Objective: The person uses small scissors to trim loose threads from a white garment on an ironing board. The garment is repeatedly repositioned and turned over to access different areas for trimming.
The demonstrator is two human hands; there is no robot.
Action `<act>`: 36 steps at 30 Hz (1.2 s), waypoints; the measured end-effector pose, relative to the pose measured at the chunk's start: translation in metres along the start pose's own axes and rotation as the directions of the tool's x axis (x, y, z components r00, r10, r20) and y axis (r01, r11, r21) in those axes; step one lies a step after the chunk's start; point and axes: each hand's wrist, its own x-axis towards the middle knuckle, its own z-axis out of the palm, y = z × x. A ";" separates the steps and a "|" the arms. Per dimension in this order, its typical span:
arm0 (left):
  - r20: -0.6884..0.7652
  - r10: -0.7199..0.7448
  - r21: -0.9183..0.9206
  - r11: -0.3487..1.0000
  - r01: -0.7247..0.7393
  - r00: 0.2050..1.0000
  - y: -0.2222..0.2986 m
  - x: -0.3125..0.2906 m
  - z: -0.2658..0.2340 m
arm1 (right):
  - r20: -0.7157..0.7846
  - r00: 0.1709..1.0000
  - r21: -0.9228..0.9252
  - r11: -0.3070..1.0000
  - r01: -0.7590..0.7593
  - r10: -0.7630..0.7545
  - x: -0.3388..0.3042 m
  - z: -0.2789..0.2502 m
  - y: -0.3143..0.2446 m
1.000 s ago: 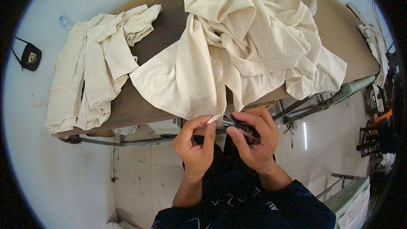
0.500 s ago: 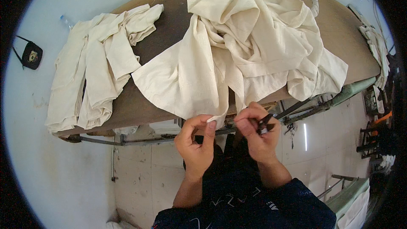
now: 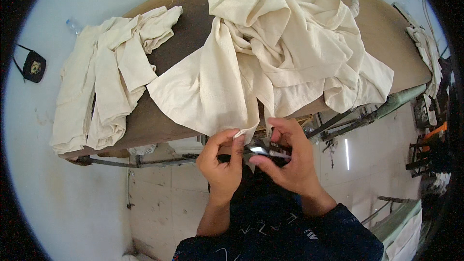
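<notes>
Brown table (image 3: 186,50): cream cloth (image 3: 302,50), edge pinched in left grip (image 3: 222,166); right grip (image 3: 296,162) loosely holds metal tool (image 3: 259,150).

Both forearms (image 3: 214,218) angle up and inward from the bottom. Left hand (image 3: 224,169) has thumb and index pinched together, other fingers curled in. Right hand (image 3: 298,164) is just beside it, not touching, kinda looser: fingers bent, thumb poking out toward the left.
</notes>
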 end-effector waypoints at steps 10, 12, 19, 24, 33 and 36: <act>-0.031 0.131 0.032 0.991 -0.130 0.991 0.001 -0.003 0.001 | -0.139 0.947 -0.092 0.956 0.279 -0.290 0.003 0.008 0.007; -0.036 0.151 0.045 0.988 -0.149 0.988 -0.002 -0.003 0.002 | -0.129 0.946 -0.081 0.954 0.288 -0.297 0.004 0.011 0.008; -0.018 0.097 -0.039 0.994 -0.098 0.995 0.005 -0.003 0.001 | -0.213 0.927 -0.073 0.952 0.299 -0.307 0.001 0.013 0.016; -0.021 0.096 -0.043 0.994 -0.096 0.995 0.001 -0.004 0.000 | -0.200 0.941 -0.032 0.962 0.272 -0.273 0.003 0.016 0.013; -0.013 0.056 -0.080 0.995 -0.056 0.998 0.003 -0.003 -0.001 | -0.230 0.928 -0.086 0.956 0.279 -0.292 0.004 0.012 0.016; -0.003 0.035 -0.066 0.997 -0.035 0.999 0.003 -0.001 -0.001 | -0.190 0.945 -0.035 0.964 0.263 -0.265 0.003 0.013 0.017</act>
